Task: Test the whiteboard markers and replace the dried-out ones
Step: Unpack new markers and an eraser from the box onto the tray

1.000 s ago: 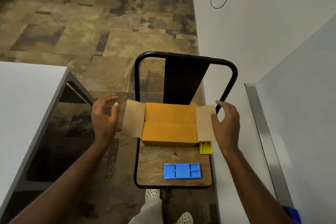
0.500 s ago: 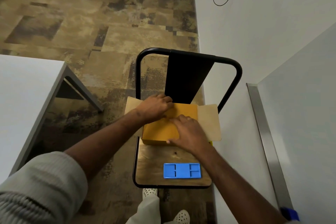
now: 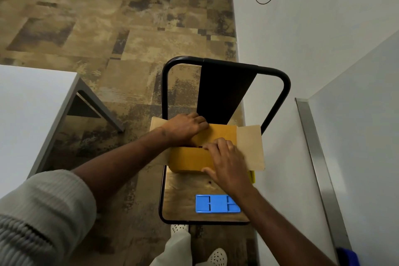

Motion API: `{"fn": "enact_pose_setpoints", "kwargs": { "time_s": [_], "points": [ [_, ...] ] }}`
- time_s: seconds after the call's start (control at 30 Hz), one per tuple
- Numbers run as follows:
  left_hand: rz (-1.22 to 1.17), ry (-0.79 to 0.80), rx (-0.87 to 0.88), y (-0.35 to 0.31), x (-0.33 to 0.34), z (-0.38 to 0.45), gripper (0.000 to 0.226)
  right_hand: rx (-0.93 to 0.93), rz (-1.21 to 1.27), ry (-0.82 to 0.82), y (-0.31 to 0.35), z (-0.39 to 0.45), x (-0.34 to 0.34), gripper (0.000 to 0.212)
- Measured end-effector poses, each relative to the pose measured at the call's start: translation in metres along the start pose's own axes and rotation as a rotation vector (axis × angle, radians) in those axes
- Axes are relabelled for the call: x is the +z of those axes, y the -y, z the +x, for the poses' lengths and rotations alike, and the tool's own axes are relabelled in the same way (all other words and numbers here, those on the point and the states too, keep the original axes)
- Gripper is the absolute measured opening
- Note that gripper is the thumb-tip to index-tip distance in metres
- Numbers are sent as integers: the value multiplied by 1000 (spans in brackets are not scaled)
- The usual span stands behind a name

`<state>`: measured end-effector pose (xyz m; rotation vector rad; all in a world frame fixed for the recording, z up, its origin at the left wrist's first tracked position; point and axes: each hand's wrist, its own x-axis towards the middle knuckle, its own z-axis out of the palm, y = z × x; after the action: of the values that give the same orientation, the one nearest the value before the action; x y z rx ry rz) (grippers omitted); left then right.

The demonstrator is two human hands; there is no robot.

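Cardboard box (image 3: 190, 157) on the chair seat (image 3: 185, 185), both your hands on its yellow top flaps.
Your left hand (image 3: 183, 128) curls over the far flap; your right hand (image 3: 226, 163) pinches the near flap's edge. Nearer you than your right hand lies a blue plastic tray (image 3: 213, 203). No markers are visible.

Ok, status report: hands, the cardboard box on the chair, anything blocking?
Left hand and right hand both on the cardboard box, fingers at its yellow top flaps. Side flaps open. No markers visible. Blue tray near the seat's front edge, clear of the box.
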<state>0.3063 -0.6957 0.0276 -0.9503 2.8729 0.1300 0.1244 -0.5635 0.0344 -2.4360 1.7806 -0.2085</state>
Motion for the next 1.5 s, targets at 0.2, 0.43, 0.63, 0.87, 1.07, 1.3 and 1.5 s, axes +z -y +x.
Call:
{"fn": "enact_pose_setpoints", "kwargs": {
  "time_s": [0.2, 0.43, 0.63, 0.87, 1.07, 1.3, 1.5],
  "points": [
    [51, 105, -20, -5, 10, -4, 106, -154, -1, -141, 12, -28, -1, 34],
    [-166, 72, 5, 8, -8, -7, 60, -231, 79, -22, 16, -75, 13, 46],
    [-441, -261, -242, 38, -35, -3, 28, -263, 162, 65, 5, -71, 24, 29],
    [-446, -339, -458, 38, -20, 12, 33, 59, 625, 223, -6, -17, 14, 14],
    [-420, -376, -430, 37, -13, 11, 33, 125, 437, 278, -13, 58, 16, 25],
    [-306, -471, -369, 31, -10, 6, 26, -109, -107, 455, -1, 106, 51, 42],
    [-249, -604, -154, -13, -14, -21, 13, -59, -190, 517, -1, 108, 63, 31]
  ]
}}
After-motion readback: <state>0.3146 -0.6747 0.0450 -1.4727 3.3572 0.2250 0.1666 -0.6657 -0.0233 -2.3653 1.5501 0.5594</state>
